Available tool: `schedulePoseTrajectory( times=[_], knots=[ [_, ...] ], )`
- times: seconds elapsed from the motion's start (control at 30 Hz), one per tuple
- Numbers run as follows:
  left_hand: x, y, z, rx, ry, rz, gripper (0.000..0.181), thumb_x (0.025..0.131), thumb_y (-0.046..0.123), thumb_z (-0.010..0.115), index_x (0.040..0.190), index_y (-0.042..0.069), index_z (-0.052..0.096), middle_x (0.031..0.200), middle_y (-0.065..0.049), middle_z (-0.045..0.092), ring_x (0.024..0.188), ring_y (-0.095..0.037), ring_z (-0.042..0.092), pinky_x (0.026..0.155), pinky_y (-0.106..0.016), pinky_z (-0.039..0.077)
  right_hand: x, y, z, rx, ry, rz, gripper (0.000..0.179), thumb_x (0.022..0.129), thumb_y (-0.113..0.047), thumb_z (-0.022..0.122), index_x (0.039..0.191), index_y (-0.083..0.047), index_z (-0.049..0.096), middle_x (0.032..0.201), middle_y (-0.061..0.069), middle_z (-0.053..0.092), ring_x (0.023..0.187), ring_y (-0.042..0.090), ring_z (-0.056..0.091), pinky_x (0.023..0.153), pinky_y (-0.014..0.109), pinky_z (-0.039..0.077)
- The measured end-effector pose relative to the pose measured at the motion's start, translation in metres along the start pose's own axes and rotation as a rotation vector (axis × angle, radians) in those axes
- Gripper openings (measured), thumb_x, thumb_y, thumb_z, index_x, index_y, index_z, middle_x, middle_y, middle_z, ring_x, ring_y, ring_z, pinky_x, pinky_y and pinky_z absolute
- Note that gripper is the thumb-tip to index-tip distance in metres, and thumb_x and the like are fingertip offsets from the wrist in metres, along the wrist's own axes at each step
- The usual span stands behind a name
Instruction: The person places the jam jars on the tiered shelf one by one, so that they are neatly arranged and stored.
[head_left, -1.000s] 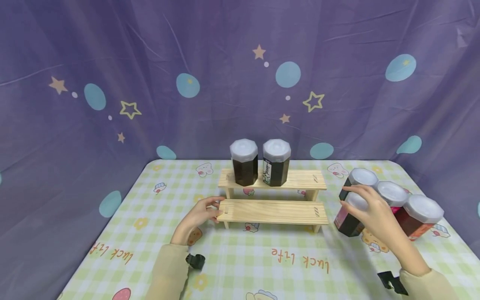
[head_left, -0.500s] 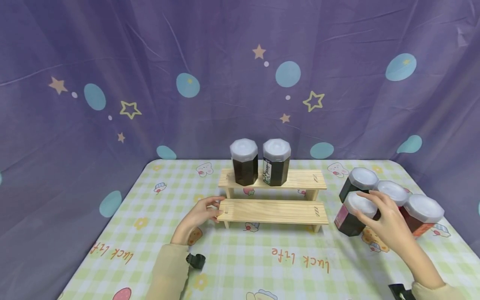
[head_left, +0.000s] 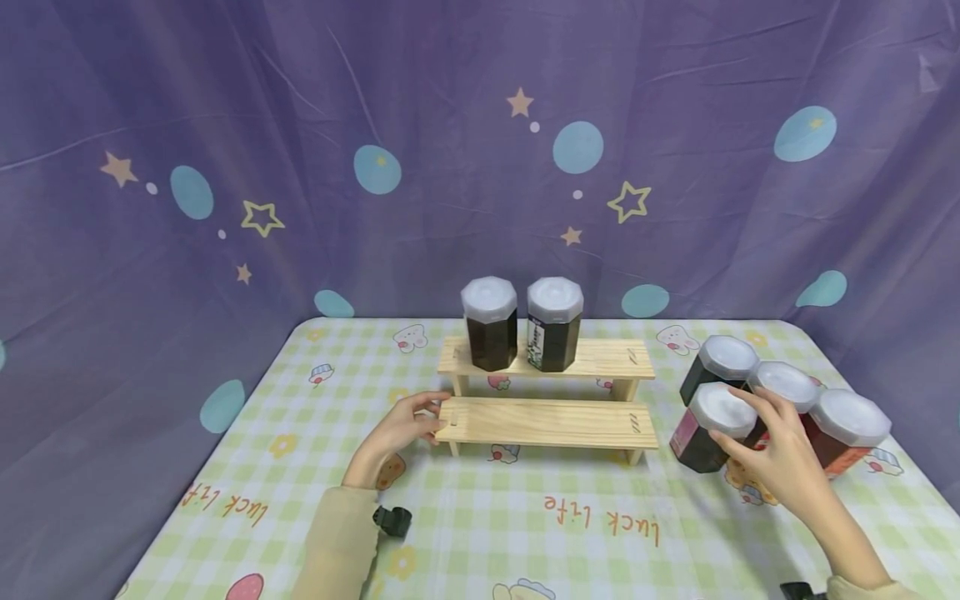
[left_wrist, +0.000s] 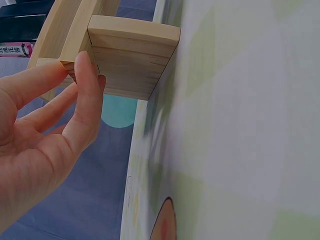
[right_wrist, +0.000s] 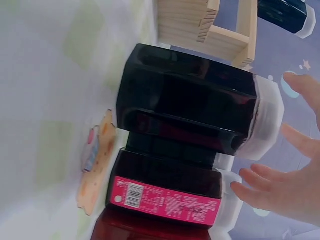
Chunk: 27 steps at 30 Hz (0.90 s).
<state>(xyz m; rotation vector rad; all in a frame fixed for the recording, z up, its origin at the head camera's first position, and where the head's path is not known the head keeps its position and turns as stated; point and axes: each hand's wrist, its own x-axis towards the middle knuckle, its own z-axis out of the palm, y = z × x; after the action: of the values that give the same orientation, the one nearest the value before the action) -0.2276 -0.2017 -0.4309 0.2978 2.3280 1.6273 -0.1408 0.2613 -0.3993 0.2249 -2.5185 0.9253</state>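
My left hand [head_left: 405, 425] pinches the left end of the lower board of a two-tier wooden rack [head_left: 540, 421]; the left wrist view shows thumb and fingertips at the board's corner [left_wrist: 75, 65]. Over at the right, my right hand [head_left: 780, 458] has its fingers spread beside the white lid of a dark octagonal jar [head_left: 697, 446] with a pink label. In the right wrist view, that jar [right_wrist: 185, 100] stands in front, and the fingertips hover around its lid and a neighbouring jar with a bright pink label [right_wrist: 167, 200].
Two dark, white-lidded jars, one on the left [head_left: 491, 333] and one beside it [head_left: 553, 333], stand on the upper board. Around my right hand are a back jar [head_left: 723, 358], a middle jar [head_left: 787, 385] and a reddish jar [head_left: 843, 421]. A purple curtain [head_left: 420, 242] hangs behind the checked tablecloth [head_left: 480, 533].
My right hand has shifted right and slightly down, from over the front jar's left side to the right side of its lid. The left hand and the jars have stayed put.
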Motion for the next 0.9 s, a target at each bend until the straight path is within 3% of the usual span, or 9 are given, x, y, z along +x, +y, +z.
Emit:
schedulePoseTrajectory(
  times=[0.07, 0.13, 0.3, 0.4, 0.57, 0.8, 0.9],
  knots=[
    [0.0, 0.0, 0.0, -0.001, -0.008, 0.006, 0.048, 0.085, 0.007, 0.057, 0.129, -0.001, 0.042, 0.104, -0.021, 0.044, 0.064, -0.021, 0.058, 0.066, -0.044, 0.053, -0.001, 0.002, 0.001, 0.0, 0.006, 0.014, 0.06, 0.072, -0.014, 0.073, 0.125, -0.002, 0.046, 0.126, 0.034, 0.028, 0.111, 0.051, 0.03, 0.071, 0.059, 0.033],
    [-0.001, 0.001, 0.0, -0.007, -0.015, 0.007, 0.048, 0.085, 0.007, 0.057, 0.129, -0.002, 0.041, 0.105, -0.021, 0.044, 0.064, -0.02, 0.058, 0.066, -0.045, 0.052, -0.002, 0.005, 0.003, -0.006, 0.02, 0.018, 0.062, 0.071, -0.014, 0.074, 0.125, -0.002, 0.046, 0.125, 0.033, 0.029, 0.105, 0.046, 0.036, 0.069, 0.045, 0.039],
    [-0.007, 0.015, 0.001, -0.022, -0.033, 0.007, 0.048, 0.085, 0.001, 0.055, 0.129, -0.008, 0.038, 0.104, -0.024, 0.043, 0.064, -0.02, 0.058, 0.069, -0.052, 0.05, -0.004, 0.011, 0.008, -0.019, 0.047, 0.012, 0.066, 0.067, -0.013, 0.077, 0.126, -0.004, 0.047, 0.122, 0.029, 0.034, 0.086, 0.03, 0.041, 0.055, 0.016, 0.03],
    [-0.012, 0.024, 0.002, -0.019, -0.036, 0.009, 0.047, 0.086, 0.0, 0.053, 0.129, -0.01, 0.037, 0.104, -0.025, 0.043, 0.065, -0.021, 0.058, 0.071, -0.055, 0.048, -0.005, 0.014, 0.01, -0.018, 0.047, 0.022, 0.067, 0.067, -0.014, 0.077, 0.126, -0.003, 0.046, 0.121, 0.03, 0.035, 0.081, 0.027, 0.041, 0.055, 0.013, 0.03],
    [-0.014, 0.029, 0.003, -0.013, -0.036, 0.003, 0.047, 0.086, 0.0, 0.053, 0.129, -0.01, 0.037, 0.105, -0.025, 0.042, 0.065, -0.019, 0.058, 0.072, -0.055, 0.048, -0.005, 0.017, 0.011, -0.001, 0.029, 0.049, 0.069, 0.068, -0.015, 0.076, 0.128, -0.003, 0.044, 0.121, 0.032, 0.034, 0.086, 0.029, 0.042, 0.057, 0.011, 0.031],
    [-0.012, 0.025, 0.002, -0.017, -0.038, 0.008, 0.048, 0.086, 0.0, 0.053, 0.129, -0.01, 0.036, 0.105, -0.026, 0.042, 0.065, -0.019, 0.057, 0.072, -0.055, 0.048, -0.007, 0.021, 0.01, 0.049, -0.002, 0.074, 0.071, 0.07, -0.017, 0.075, 0.132, -0.009, 0.042, 0.121, 0.025, 0.035, 0.085, -0.001, 0.033, 0.063, 0.007, 0.032],
    [-0.007, 0.016, 0.001, -0.028, -0.041, 0.01, 0.048, 0.086, 0.001, 0.054, 0.129, -0.009, 0.036, 0.106, -0.026, 0.042, 0.065, -0.019, 0.057, 0.071, -0.055, 0.048, -0.007, 0.023, 0.012, 0.066, -0.012, 0.084, 0.072, 0.071, -0.018, 0.075, 0.133, -0.01, 0.04, 0.122, 0.025, 0.035, 0.095, 0.0, 0.033, 0.068, 0.0, 0.03]
  ],
)
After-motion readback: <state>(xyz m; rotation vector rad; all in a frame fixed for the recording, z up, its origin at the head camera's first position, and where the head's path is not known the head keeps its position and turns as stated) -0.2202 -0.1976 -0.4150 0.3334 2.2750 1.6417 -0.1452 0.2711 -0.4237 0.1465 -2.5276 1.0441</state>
